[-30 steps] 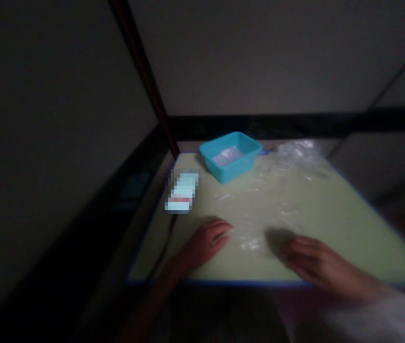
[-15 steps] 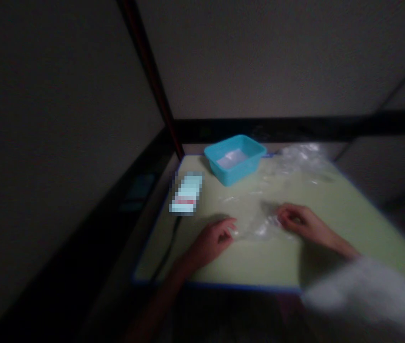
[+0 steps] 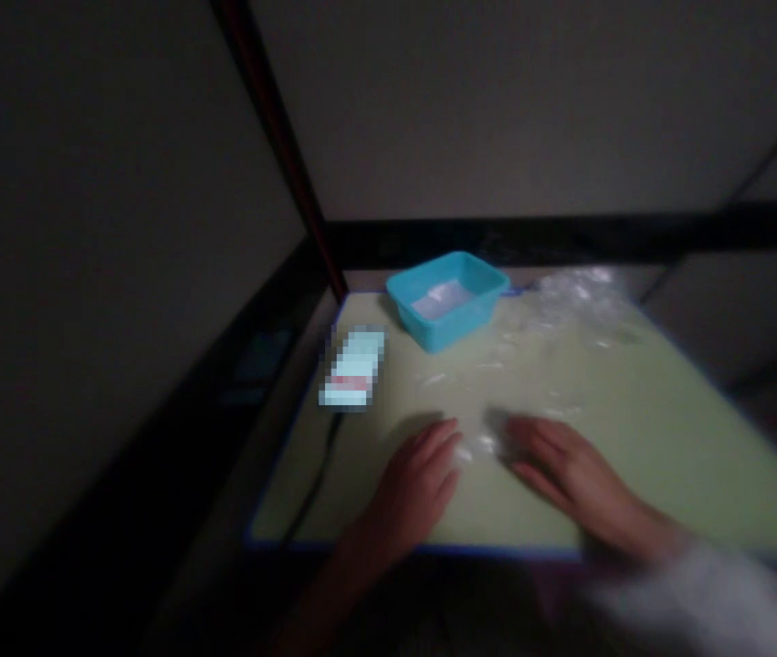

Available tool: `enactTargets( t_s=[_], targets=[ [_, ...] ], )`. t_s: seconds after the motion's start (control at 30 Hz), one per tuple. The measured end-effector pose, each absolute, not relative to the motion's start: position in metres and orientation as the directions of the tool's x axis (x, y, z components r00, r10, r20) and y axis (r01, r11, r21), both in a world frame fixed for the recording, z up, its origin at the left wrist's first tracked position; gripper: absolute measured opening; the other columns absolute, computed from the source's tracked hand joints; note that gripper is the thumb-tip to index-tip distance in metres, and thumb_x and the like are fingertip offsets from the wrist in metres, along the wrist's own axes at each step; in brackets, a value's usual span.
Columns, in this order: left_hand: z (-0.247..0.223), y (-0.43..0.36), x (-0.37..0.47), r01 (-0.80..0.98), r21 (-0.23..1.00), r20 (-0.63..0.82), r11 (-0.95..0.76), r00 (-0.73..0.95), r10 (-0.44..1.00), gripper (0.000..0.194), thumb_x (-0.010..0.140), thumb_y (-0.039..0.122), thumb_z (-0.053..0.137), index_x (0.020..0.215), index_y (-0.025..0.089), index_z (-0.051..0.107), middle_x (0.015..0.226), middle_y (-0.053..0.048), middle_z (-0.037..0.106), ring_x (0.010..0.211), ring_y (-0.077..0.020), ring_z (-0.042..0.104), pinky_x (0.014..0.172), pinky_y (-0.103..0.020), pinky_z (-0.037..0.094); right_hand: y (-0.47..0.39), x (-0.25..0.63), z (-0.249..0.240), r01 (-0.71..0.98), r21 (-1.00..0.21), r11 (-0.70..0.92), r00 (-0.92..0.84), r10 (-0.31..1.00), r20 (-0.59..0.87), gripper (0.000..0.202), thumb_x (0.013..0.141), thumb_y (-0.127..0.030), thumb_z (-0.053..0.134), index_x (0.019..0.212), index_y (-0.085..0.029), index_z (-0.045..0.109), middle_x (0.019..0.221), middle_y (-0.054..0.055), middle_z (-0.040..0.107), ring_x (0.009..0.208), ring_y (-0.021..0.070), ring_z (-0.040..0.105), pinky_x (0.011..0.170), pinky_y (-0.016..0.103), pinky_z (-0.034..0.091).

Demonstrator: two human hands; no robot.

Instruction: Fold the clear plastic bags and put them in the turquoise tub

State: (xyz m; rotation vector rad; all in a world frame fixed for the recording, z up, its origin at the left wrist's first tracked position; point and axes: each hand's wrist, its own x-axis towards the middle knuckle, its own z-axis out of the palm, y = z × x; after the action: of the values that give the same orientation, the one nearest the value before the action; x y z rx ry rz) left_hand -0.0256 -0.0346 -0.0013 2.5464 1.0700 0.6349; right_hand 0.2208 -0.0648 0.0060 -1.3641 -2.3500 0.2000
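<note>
A clear plastic bag or film [image 3: 477, 447] lies on the table, its outline hard to make out in the dim light. My left hand [image 3: 419, 479] rests at its left side with the fingers stretched forward. On the other side, my right hand [image 3: 562, 465] has its fingers extended and the thumb apart, close to the plastic. Neither hand is visibly gripping anything, though the fingertips are blurred. Beyond them stands a turquoise plastic basin [image 3: 439, 333] with a whitish, flat item [image 3: 443, 299] inside.
A heap of crumpled clear plastic [image 3: 583, 297] lies at the back right of the pale table [image 3: 662, 438]. A lit phone [image 3: 353, 368], blurred out, is at the left, with a dark cable [image 3: 320, 479] running to the front edge. Walls stand behind and left.
My right hand has moved left and nearer, and its curled fingers have straightened. The left hand has flattened with its fingers extended. The plastic between them spans less width.
</note>
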Motion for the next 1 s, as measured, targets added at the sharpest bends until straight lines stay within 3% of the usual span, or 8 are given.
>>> enactTargets(
  t_s=[0.1, 0.23, 0.43, 0.8, 1.0],
  targets=[
    [-0.004, -0.051, -0.019, 0.604, 0.344, 0.221, -0.718, 0.692, 0.688, 0.049, 0.088, 0.024, 0.048, 0.135, 0.016, 0.038, 0.145, -0.010, 0.037, 0.134, -0.0220, 0.034, 0.110, -0.038, 0.034, -0.076, 0.208, -0.001, 0.778, -0.225, 0.587, -0.545, 0.808, 0.223, 0.059, 0.091, -0.043, 0.044, 0.143, -0.020, 0.030, 0.143, 0.011, 0.042, 0.131, 0.0262, 0.037, 0.106, 0.050, 0.032],
    [-0.011, -0.059, -0.014, 0.614, 0.268, 0.148, -0.743, 0.735, 0.661, 0.065, 0.088, 0.039, 0.048, 0.142, 0.011, 0.024, 0.150, -0.013, 0.024, 0.140, -0.0235, 0.018, 0.113, -0.041, 0.025, -0.077, 0.206, -0.013, 0.763, -0.167, 0.624, -0.598, 0.780, 0.184, 0.074, 0.091, -0.051, 0.042, 0.148, -0.017, 0.009, 0.149, 0.013, 0.029, 0.137, 0.0262, 0.025, 0.109, 0.053, 0.025],
    [-0.012, -0.055, -0.015, 0.632, 0.265, 0.048, -0.728, 0.745, 0.665, 0.075, 0.086, 0.047, 0.051, 0.143, 0.010, 0.020, 0.152, -0.014, 0.017, 0.140, -0.0238, 0.015, 0.114, -0.038, 0.021, -0.079, 0.212, -0.020, 0.773, -0.121, 0.622, -0.606, 0.782, 0.146, 0.078, 0.090, -0.053, 0.040, 0.148, -0.015, 0.005, 0.150, 0.015, 0.024, 0.137, 0.0270, 0.023, 0.109, 0.054, 0.024],
    [-0.014, -0.053, -0.018, 0.615, 0.293, 0.033, -0.732, 0.758, 0.651, 0.078, 0.084, 0.047, 0.053, 0.145, 0.014, 0.017, 0.153, -0.010, 0.011, 0.141, -0.0229, 0.010, 0.115, -0.040, 0.016, -0.081, 0.214, -0.017, 0.775, -0.110, 0.623, -0.608, 0.781, 0.139, 0.076, 0.088, -0.059, 0.040, 0.148, -0.021, 0.012, 0.153, 0.011, 0.016, 0.139, 0.0280, 0.018, 0.110, 0.052, 0.022],
    [-0.014, -0.053, -0.019, 0.609, 0.287, 0.051, -0.740, 0.761, 0.647, 0.075, 0.086, 0.050, 0.049, 0.144, 0.014, 0.020, 0.153, -0.010, 0.013, 0.141, -0.0224, 0.011, 0.115, -0.039, 0.016, -0.080, 0.224, -0.020, 0.794, -0.081, 0.603, -0.590, 0.795, 0.141, 0.078, 0.090, -0.055, 0.040, 0.148, -0.018, 0.004, 0.151, 0.012, 0.023, 0.138, 0.0256, 0.020, 0.111, 0.051, 0.019]
  ],
)
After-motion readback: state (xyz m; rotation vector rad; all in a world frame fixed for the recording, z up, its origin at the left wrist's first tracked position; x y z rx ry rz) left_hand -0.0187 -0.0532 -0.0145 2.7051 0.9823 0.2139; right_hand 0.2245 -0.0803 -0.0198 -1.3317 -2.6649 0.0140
